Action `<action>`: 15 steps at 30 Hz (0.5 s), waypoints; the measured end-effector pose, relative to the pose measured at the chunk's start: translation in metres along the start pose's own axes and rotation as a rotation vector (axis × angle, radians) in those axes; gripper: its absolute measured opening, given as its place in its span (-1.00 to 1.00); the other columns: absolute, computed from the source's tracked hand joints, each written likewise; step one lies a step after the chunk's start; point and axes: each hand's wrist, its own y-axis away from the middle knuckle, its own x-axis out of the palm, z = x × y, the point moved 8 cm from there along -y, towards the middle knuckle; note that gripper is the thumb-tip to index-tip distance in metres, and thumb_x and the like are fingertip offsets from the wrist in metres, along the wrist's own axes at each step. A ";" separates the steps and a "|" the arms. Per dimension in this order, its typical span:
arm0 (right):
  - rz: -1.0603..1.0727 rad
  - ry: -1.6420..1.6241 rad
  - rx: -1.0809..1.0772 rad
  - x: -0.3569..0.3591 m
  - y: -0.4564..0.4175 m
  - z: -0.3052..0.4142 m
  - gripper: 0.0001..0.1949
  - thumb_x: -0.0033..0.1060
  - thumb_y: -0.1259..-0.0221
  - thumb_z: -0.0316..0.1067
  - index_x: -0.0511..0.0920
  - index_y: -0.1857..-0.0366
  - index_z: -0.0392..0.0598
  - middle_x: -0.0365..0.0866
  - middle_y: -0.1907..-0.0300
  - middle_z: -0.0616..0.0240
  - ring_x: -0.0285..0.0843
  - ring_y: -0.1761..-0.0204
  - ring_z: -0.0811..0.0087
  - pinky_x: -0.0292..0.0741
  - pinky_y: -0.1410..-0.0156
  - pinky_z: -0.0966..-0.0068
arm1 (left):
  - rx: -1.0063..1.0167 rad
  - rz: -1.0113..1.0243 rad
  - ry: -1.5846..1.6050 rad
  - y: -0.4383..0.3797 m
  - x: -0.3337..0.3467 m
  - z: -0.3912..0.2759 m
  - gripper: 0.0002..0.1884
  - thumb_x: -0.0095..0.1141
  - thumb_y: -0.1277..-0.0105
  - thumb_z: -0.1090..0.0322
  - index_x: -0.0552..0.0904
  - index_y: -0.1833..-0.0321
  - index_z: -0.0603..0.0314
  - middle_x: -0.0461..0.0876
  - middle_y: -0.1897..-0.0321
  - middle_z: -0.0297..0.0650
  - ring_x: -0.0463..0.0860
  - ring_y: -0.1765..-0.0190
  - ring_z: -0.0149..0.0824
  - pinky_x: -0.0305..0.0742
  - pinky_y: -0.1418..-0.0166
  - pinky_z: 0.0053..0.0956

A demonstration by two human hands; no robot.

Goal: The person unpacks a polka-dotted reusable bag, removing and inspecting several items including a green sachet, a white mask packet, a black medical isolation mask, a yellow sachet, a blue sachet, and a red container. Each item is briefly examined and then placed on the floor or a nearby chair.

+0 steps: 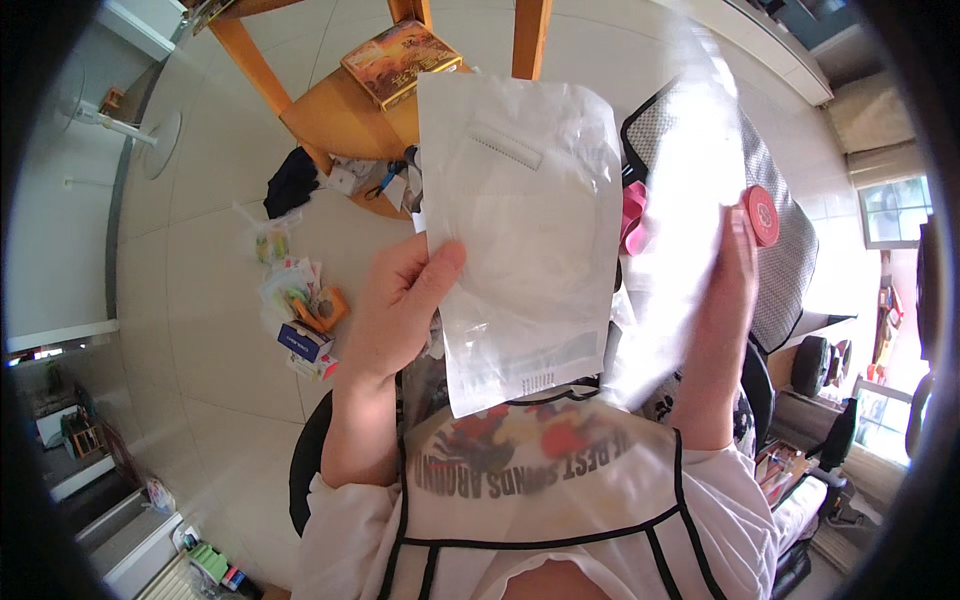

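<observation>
My left hand (409, 300) grips the left edge of a flat white translucent packet (525, 225), thumb on the near face. The packet stands tilted up before my chest and bears a dotted-edged strip and some faint print. On the other side, my right hand (735, 255) is shut on a second white sheet or bag (675, 195), blurred and washed out by glare. A round red disc (762, 216) with a pale emblem shows beside my right fingertips; whether I touch it cannot be told. Behind the packet, a pink strap-like item (634, 217) is partly hidden.
An orange wooden stool or table (345, 120) carries a decorated box (401, 64). Blue-handled scissors (386, 180) and a black cloth (291, 182) lie nearby. Small packages (304, 341) sit on the tiled floor. A grey textured mat (776, 285) is at right, a standing fan (154, 142) far left.
</observation>
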 end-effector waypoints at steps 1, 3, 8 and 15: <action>-0.064 0.103 -0.081 0.006 0.010 -0.002 -0.65 0.15 -0.44 -0.20 0.49 -0.12 -0.22 0.64 0.15 0.34 0.59 0.18 0.59 0.52 0.02 0.64 | 0.019 0.021 -0.018 0.001 0.004 -0.002 -0.66 0.02 -0.53 0.13 0.58 0.26 0.32 0.36 0.55 -0.56 0.23 0.44 -0.66 0.11 0.39 -0.65; 0.388 0.182 -0.033 0.050 0.026 -0.010 -0.72 0.13 -0.45 -0.26 0.47 -0.07 -0.20 0.60 0.07 0.37 0.52 0.08 0.65 0.47 -0.02 0.67 | 0.059 0.060 -0.042 0.002 0.008 -0.007 -0.64 0.01 -0.53 0.10 0.60 0.23 0.33 0.35 0.55 -0.56 0.21 0.44 -0.65 0.10 0.39 -0.64; 0.444 0.102 -0.022 0.069 0.036 -0.022 -0.69 0.20 -0.39 -0.35 0.39 -0.10 -0.19 0.58 0.09 0.36 0.52 0.11 0.65 0.50 0.01 0.65 | 0.056 0.126 -0.039 0.004 0.020 -0.009 -0.66 0.05 -0.51 0.11 0.61 0.11 0.33 0.36 0.54 -0.56 0.20 0.45 -0.65 0.10 0.40 -0.64; 0.416 0.344 -0.233 0.056 0.041 -0.018 -0.40 0.37 -0.23 -0.38 0.26 -0.30 -0.19 0.42 -0.01 0.28 0.41 0.02 0.53 0.43 -0.11 0.54 | 0.022 0.060 -0.160 0.013 0.031 -0.009 -0.75 0.15 -0.43 0.21 0.62 0.14 0.32 0.53 0.46 -0.47 0.33 0.43 -0.63 0.19 0.38 -0.63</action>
